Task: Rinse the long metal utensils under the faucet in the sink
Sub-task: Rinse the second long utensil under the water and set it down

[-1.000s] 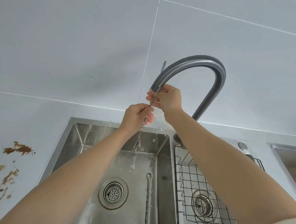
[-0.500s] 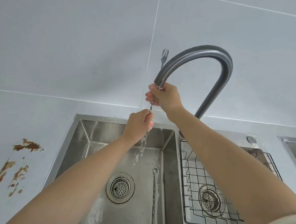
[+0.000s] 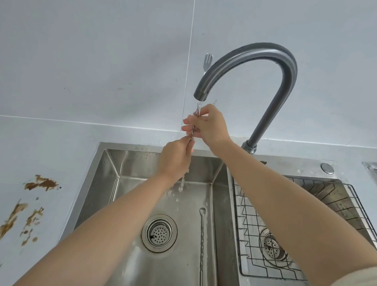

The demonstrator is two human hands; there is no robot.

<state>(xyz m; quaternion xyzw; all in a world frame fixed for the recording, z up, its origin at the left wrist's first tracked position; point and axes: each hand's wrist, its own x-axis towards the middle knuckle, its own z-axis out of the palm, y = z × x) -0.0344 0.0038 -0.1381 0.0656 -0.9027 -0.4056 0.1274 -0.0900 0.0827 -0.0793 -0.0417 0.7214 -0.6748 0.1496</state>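
Utensil (image 3: 207,63) stands upright under the faucet (image 3: 248,62), fork end up; right hand (image 3: 210,127) curls its fingers (image 3: 188,128) round the shaft, left hand (image 3: 174,162) pinches it just below. Second utensil (image 3: 201,252) lies lengthwise in the sink (image 3: 106,180), right of the drain (image 3: 159,232), nearer the right arm

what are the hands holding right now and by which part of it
One long twisted metal utensil, held upright by its shaft: the right hand grips it just below the faucet, the left hand grips it lower down.
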